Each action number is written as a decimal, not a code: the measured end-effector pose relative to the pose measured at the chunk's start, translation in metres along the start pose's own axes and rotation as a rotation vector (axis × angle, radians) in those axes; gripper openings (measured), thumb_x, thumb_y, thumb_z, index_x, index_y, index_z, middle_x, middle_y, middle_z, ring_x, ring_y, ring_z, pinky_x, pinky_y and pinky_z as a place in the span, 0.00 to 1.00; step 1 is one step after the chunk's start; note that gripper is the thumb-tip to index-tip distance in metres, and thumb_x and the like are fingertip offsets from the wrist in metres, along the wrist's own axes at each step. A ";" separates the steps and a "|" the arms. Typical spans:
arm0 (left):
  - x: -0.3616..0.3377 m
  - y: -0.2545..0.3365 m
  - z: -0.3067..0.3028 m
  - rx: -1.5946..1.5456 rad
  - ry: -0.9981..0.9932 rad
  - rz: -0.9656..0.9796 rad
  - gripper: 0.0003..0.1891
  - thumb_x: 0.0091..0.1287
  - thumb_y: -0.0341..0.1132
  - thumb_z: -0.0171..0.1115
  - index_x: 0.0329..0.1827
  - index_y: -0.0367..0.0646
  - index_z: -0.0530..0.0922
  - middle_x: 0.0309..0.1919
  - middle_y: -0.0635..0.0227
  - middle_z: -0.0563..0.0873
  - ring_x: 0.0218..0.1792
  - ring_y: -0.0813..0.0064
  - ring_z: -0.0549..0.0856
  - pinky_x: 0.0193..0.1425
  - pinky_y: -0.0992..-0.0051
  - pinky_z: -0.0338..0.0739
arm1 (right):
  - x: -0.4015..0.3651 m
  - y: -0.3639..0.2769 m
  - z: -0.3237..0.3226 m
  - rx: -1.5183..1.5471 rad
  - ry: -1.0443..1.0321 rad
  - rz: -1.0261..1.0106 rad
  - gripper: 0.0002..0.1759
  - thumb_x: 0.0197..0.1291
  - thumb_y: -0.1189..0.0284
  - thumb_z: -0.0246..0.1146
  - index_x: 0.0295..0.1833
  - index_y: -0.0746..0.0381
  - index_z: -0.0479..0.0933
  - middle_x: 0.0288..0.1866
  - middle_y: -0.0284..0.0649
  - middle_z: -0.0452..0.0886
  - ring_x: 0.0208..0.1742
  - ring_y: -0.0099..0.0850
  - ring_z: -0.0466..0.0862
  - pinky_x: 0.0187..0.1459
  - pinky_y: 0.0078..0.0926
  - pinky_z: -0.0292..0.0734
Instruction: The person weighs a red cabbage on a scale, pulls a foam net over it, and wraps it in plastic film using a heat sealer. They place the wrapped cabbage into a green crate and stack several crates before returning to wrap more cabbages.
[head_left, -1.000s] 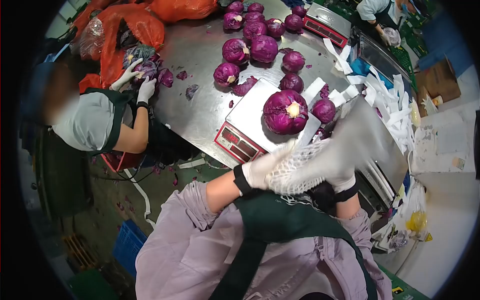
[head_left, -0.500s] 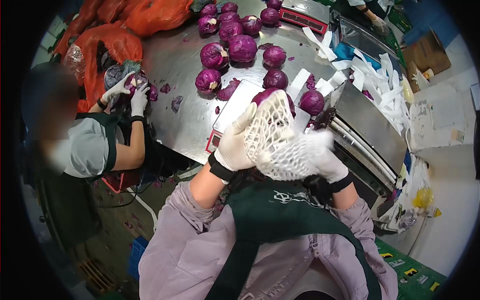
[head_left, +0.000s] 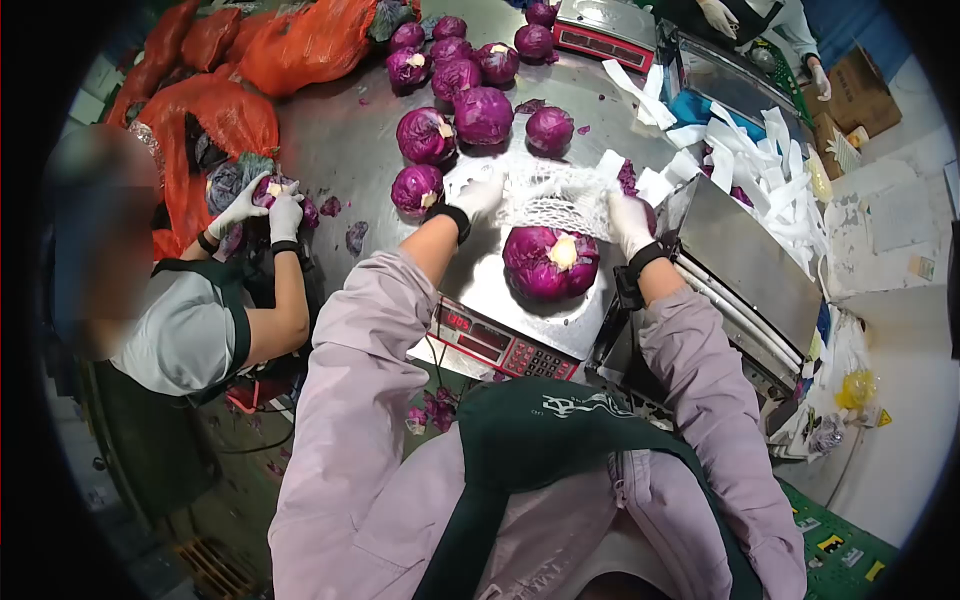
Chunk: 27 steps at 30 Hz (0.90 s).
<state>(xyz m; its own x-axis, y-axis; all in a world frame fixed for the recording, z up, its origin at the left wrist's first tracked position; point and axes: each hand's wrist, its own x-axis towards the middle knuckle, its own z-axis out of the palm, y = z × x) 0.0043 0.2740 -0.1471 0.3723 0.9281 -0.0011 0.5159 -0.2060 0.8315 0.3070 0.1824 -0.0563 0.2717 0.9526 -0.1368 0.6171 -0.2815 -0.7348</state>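
Note:
A red cabbage (head_left: pixel 550 264) sits bare on the metal plate of a digital scale (head_left: pixel 480 262), its pale cut stem facing up. Just beyond it, a white foam net sleeve (head_left: pixel 560 196) is stretched sideways over the plate. My left hand (head_left: pixel 482 196), in a white glove, is closed on the sleeve's left end. At its right end, my gloved right hand (head_left: pixel 630 222) grips the netting beside the cabbage. Some fingertips on both hands are hidden by the netting. The scale's red display is lit at its front edge.
Several red cabbages (head_left: pixel 484 115) lie on the steel table (head_left: pixel 330 120). At left, a co-worker's gloved hands (head_left: pixel 262 208) hold a cabbage near orange mesh sacks (head_left: pixel 225 115). White foam sleeves (head_left: pixel 765 180) are heaped beside a metal machine (head_left: pixel 745 260) at right. Another scale (head_left: pixel 605 35) stands behind.
My hands have reached forward from near my chest to over the scale. The sleeve, earlier partly over a cabbage in my left hand, is now stretched behind a bare cabbage on the plate.

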 end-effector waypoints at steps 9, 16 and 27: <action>-0.136 0.156 -0.005 -0.684 -0.356 -0.750 0.20 0.72 0.44 0.48 0.56 0.38 0.78 0.49 0.66 0.84 0.47 0.77 0.83 0.52 0.77 0.76 | -0.129 -0.023 -0.010 0.608 -0.353 0.120 0.25 0.75 0.62 0.43 0.67 0.68 0.66 0.63 0.41 0.75 0.61 0.27 0.75 0.64 0.25 0.67; -0.188 0.163 0.002 -1.561 -0.223 -0.904 0.21 0.74 0.40 0.40 0.60 0.35 0.74 0.54 0.59 0.83 0.53 0.68 0.82 0.60 0.68 0.75 | -0.159 0.001 -0.008 1.061 -0.426 0.625 0.20 0.70 0.66 0.49 0.58 0.70 0.73 0.51 0.43 0.82 0.51 0.29 0.81 0.56 0.26 0.74; -0.235 0.182 0.008 -1.781 -0.138 -0.914 0.21 0.74 0.42 0.46 0.62 0.37 0.73 0.56 0.56 0.81 0.56 0.63 0.80 0.64 0.63 0.73 | -0.187 -0.010 -0.031 1.132 -0.472 0.688 0.19 0.66 0.73 0.56 0.60 0.69 0.72 0.48 0.41 0.83 0.50 0.27 0.82 0.50 0.26 0.78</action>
<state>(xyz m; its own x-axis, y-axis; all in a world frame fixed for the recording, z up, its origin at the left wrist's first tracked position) 0.0173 0.0161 0.0004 0.5834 0.5174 -0.6261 -0.6148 0.7850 0.0759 0.2727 0.0039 -0.0028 -0.1374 0.6763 -0.7237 -0.5184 -0.6717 -0.5293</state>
